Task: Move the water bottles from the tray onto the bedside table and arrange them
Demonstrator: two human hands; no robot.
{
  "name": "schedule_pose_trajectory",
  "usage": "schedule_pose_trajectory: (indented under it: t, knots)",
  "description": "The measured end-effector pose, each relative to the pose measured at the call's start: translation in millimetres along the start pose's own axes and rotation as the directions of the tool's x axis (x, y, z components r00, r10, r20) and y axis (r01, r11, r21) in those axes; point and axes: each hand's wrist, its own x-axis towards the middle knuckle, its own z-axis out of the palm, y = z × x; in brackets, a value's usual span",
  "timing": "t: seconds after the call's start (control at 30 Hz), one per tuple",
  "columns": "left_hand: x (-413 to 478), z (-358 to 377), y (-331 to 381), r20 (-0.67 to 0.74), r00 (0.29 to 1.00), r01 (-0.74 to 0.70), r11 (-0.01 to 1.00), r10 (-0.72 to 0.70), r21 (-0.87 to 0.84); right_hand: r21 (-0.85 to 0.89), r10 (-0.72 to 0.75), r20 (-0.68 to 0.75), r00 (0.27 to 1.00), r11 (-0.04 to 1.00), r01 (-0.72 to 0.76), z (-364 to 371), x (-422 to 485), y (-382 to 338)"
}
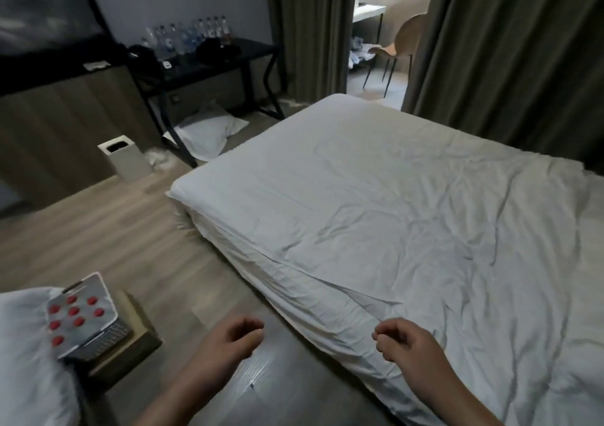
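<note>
Red caps: several are seen from above on the water bottles (74,311), grouped in the grey tray (108,298) at about 8 o'clock in the view; the picture is blurred there, so the bottle bodies cannot be made out.
Tray support: the tray is tilted and rests on a dark mesh basket (112,334), which sits on a tan block judged to be the bedside table (145,337).
Left hand (228,337): released, with the fingers loosely curled and nothing held, over the floor (98,229) beside the bed (392,213).
Right hand (405,344): released likewise, loosely curled, nothing gripped, above the edge of the white sheet.
Key relation: the bottles lie at about 9 o'clock from the left hand, near but apart. The left hand is clearly the nearer, and the right hand would have to be brought across the body.
Long axis: judged roughly upright, tipped with the tray, since only the caps are presented, so a grasp from above at the neck is suggested.
Stage: no bottle has been lifted yet, and a reach to the left is called for first.
Risk: the slope of the tray may let bottles slide when one is drawn out.
Elsewhere: clear bottles (189,35) are stood on a black table (248,48) at 11 o'clock, well apart.
</note>
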Motion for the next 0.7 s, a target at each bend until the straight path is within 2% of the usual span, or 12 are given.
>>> schedule_pose_trajectory:
  t: [0.13, 0.23, 0.43, 0.57, 0.7]
  knots:
    - [-18, -3, -8, -0.112, 0.993, 0.032, 0.999, -0.032, -0.005, -0.021, 0.020, 0.104, 0.994, 1.000, -0.018, -1, 36, 1]
    - [-38, -21, -18, -0.237, 0.969, 0.050, 0.995, -0.069, -0.086, -0.067, -0.005, 0.235, 0.972, 0.998, 0.021, 20, 61, -19]
    - [-67, -76, -47, -0.486, 0.851, 0.079, 0.962, -0.201, -0.260, -0.108, -0.107, 0.480, 0.871, 0.978, 0.180, 106, 106, -86]
    - [-59, -114, -76, -0.574, 0.774, 0.078, 0.939, -0.268, -0.335, -0.158, -0.072, 0.597, 0.799, 0.966, 0.205, 171, 138, -109]
    - [-20, -157, -96, -0.569, 0.745, 0.090, 0.897, -0.349, -0.432, -0.258, -0.026, 0.662, 0.749, 0.930, 0.261, 227, 170, -128]
